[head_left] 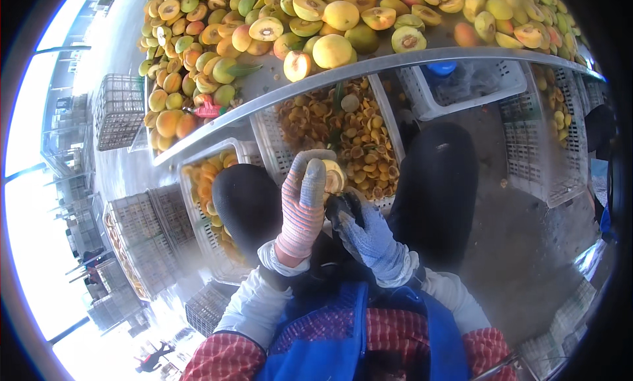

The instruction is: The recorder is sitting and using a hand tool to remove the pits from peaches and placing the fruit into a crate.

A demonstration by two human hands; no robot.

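My left hand [303, 206], in a pink-and-grey striped knit glove, is closed on a cut yellow peach [335, 178], its cut face turned to the right. Against the lower side of the fruit is my right hand [372, 239], in a blue-grey knit glove with dark fingers. Those fingers are curled; what they grip, if anything, blends into the dark and I cannot make it out. Both hands are between my knees, above a white crate of brownish peach pieces [366, 144]. Beyond them a metal table [267, 78] bears a heap of whole and halved peaches [339, 15].
The table's raised metal rim [422, 60] curves across in front of me. A red-handled tool [208, 109] lies among the fruit. At my left is a crate of peach halves [204, 183]; at right stand a white bin [455, 104] and a crate [527, 140]. Stacked crates [142, 226] stand farther left.
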